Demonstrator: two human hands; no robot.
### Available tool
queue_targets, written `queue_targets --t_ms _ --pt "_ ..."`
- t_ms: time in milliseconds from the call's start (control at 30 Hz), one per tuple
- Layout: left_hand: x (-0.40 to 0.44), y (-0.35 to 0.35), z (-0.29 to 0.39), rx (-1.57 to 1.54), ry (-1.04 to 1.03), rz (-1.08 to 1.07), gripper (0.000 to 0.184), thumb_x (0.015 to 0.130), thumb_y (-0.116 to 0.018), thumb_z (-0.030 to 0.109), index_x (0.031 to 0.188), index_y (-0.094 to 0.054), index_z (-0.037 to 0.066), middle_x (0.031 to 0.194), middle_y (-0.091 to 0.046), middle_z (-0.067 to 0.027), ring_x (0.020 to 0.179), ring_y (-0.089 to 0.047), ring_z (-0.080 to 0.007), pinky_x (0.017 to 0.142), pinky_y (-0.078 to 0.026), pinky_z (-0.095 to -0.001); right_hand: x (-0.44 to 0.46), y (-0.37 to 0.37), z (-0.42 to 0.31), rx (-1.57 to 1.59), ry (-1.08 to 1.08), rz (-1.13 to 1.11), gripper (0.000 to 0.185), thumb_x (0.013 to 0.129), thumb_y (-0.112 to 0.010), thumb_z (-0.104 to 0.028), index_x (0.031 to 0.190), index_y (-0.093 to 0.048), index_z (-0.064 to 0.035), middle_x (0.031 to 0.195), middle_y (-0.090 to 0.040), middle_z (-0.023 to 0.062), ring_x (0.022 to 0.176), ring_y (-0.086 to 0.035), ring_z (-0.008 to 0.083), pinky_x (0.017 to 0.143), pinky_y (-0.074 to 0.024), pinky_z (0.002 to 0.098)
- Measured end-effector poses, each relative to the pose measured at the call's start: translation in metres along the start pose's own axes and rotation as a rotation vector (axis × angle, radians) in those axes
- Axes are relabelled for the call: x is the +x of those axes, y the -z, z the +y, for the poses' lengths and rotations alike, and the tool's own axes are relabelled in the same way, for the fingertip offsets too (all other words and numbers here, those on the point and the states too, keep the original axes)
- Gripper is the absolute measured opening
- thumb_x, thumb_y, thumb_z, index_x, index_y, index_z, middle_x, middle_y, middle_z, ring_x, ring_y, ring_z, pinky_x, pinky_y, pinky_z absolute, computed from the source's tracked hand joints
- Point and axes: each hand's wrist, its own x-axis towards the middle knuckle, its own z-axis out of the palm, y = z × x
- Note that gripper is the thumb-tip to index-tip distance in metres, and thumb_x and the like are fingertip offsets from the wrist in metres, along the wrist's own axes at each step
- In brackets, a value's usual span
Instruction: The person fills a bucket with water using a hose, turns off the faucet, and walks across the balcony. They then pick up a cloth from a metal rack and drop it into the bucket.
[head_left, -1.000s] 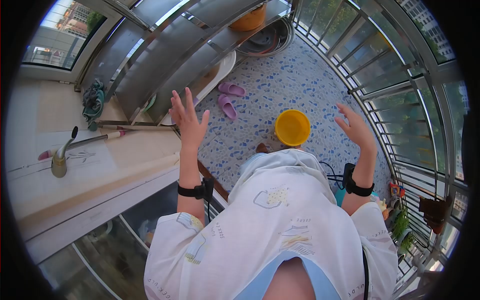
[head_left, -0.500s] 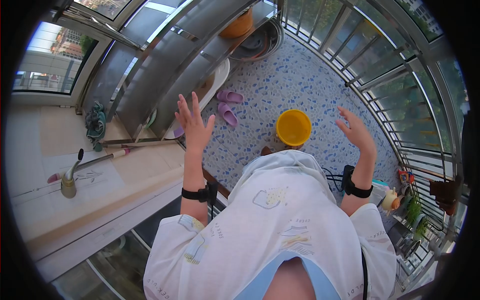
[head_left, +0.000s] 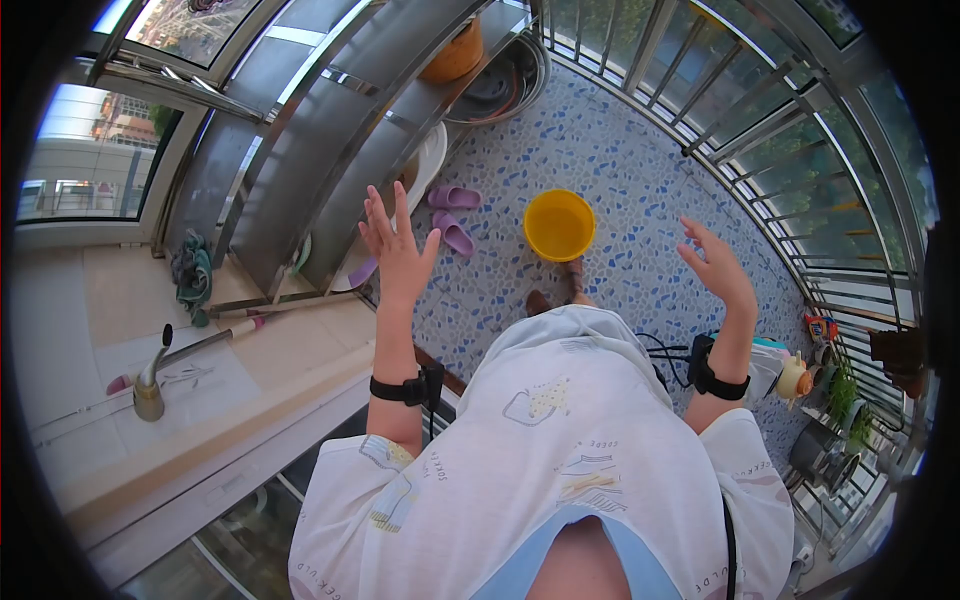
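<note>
My left hand (head_left: 402, 255) is raised palm-forward on the left with its fingers spread, and nothing is in it. On the right my right hand (head_left: 718, 268) is held up too, fingers apart and slightly curved, also holding nothing. Between them, lower down on the floor, stands a yellow bucket (head_left: 560, 226) just ahead of my feet. Its inside shows no contents that I can make out. A pair of purple slippers (head_left: 453, 234) lies on the floor beyond my left hand. Neither hand touches anything.
A metal shelf rack (head_left: 300, 150) stands at the left, with basins (head_left: 500, 85) and an orange pot (head_left: 455, 55) at its far end. A ledge (head_left: 250, 385) with a stick and a green cloth (head_left: 191, 275) runs along the left. Railings (head_left: 770, 185) curve along the right, near several plants and pots.
The view has shifted slightly, so the bucket appears farther left and higher, and more of my feet and leg shows. Both hands remain raised and open.
</note>
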Motion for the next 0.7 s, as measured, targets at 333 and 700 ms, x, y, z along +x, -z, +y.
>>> queue_targets --t_ms 333,700 --pt "-0.024 -0.001 -0.021 0.030 0.058 -0.022 0.093 0.085 -0.068 0.029 0.156 -0.008 0.022 0.159 -0.001 -0.0206 0.146 -0.008 -0.0417 0.115 -0.010 -0.0596 0.007 -0.006 0.005 0.027 0.043 0.025 0.051 0.095 -0.059 -0.026 0.140 -0.047 -0.0077 0.133 -0.056 0.0168 0.122 -0.055 0.0294 0.099 -0.0442 0.0376" --pt "0.004 0.003 -0.021 0.052 0.088 0.007 0.093 0.085 -0.068 0.031 0.156 -0.009 0.020 0.159 -0.001 -0.0205 0.146 -0.010 -0.0416 0.116 -0.011 -0.0580 0.031 0.004 0.013 -0.015 0.058 0.069 0.050 0.094 -0.059 -0.026 0.140 -0.048 -0.0071 0.131 -0.058 0.0163 0.121 -0.055 0.0283 0.099 -0.0443 0.0380"
